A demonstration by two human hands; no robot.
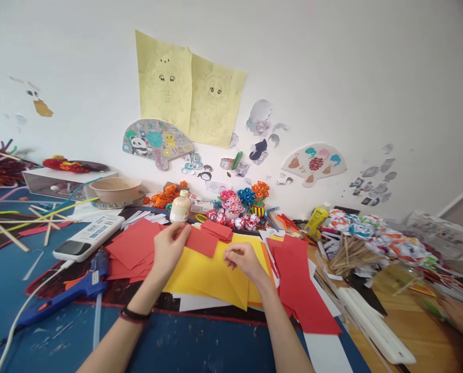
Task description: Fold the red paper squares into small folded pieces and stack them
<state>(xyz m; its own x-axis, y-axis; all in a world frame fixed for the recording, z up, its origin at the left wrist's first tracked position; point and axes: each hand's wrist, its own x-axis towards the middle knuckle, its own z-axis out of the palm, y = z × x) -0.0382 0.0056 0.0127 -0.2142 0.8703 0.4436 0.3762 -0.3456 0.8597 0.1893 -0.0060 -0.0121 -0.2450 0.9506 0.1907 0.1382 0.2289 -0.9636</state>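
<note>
My left hand point(171, 248) pinches the left edge of a small red paper rectangle point(202, 242), held above yellow paper sheets point(204, 274). To the right of that rectangle and apart from it, my right hand point(242, 257) has its fingers curled together; whatever they hold, if anything, is hidden. Just behind the held piece lies a stack of small red paper cards point(218, 230). Larger red paper squares point(132, 246) are piled beside my left wrist. Long red paper sheets point(299, 282) lie to the right of my right forearm.
A blue glue gun point(71, 295) and a white power strip point(89, 238) with its cable lie at left. Behind the papers stand a glue bottle point(180, 206) and pipe-cleaner flowers point(247, 198). Wooden sticks point(348, 256) lie right. Another person's hand point(460, 313) shows at the right edge.
</note>
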